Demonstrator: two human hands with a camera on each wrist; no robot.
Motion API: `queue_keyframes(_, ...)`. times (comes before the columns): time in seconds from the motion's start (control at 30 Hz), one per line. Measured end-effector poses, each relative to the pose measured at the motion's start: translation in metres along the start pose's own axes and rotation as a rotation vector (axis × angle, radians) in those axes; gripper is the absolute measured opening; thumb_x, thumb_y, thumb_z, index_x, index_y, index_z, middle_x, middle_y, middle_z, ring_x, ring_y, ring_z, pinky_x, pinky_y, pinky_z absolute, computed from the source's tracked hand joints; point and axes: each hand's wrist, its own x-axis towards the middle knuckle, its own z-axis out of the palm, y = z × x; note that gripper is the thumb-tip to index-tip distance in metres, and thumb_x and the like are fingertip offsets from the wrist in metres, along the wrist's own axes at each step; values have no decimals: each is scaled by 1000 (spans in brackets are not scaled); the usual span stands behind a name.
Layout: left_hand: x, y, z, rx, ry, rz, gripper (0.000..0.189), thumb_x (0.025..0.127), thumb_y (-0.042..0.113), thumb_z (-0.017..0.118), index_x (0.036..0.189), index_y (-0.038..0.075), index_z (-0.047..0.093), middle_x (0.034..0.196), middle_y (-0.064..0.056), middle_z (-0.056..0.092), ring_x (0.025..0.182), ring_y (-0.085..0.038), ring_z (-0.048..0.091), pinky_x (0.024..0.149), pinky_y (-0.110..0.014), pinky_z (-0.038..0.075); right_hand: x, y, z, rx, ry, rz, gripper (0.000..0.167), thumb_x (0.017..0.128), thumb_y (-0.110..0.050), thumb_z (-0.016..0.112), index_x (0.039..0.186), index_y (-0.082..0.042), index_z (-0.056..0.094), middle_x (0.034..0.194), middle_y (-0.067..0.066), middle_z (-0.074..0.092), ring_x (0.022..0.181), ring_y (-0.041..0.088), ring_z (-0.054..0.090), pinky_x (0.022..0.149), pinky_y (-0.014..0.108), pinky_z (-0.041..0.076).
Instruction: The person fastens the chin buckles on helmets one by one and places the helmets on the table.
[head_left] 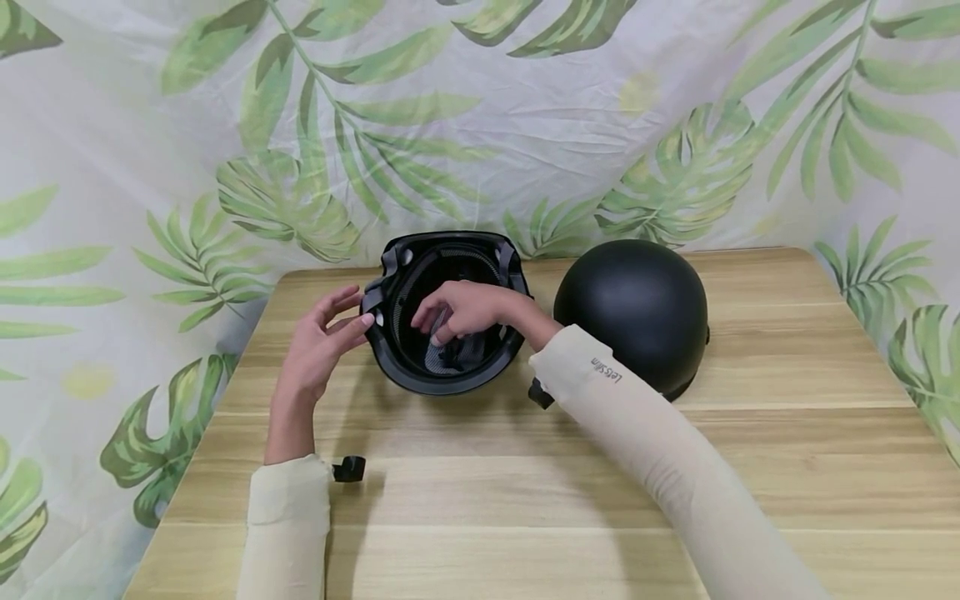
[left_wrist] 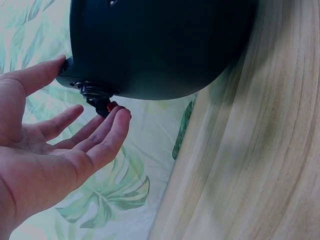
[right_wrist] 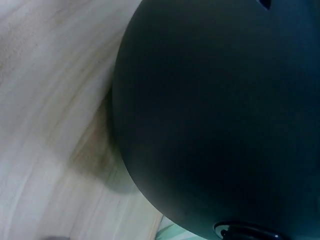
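Note:
A black helmet (head_left: pixel 450 385) lies tipped with its opening towards me, showing a dark mesh lining. At its left side, my left hand (head_left: pixel 318 346) rests its thumb on the rim. The left wrist view shows the fingers of this hand (left_wrist: pixel 65 145) extended beneath the helmet shell (left_wrist: pixel 160 50), fingertips at a small black fitting (left_wrist: pixel 97 95) with a red spot. My right hand (head_left: pixel 468 308) reaches over the opening, fingers loosely bent downwards, thumb apart from the forefinger; I see nothing held between them. In the right wrist view the shell (right_wrist: pixel 215 115) hides this hand.
A second black helmet (head_left: pixel 633 308) stands dome up on the wooden table (head_left: pixel 480 483), close to my right forearm (head_left: pixel 652 442). Behind the table hangs a leaf-patterned cloth (head_left: pixel 540 117). Small black devices (head_left: pixel 349 469) sit at both wrists.

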Motion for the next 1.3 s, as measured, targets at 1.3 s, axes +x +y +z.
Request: queue_keyframes(1.3,1,3,1,63,5,-3,68,102,20,73,162,11,41,162,-14,43,122,-4,61,93,-14,57,-8,-3,-2,161,60,-151,55,88,18,67,141,4,64,140,23,66,127,26,67,107,35,57)
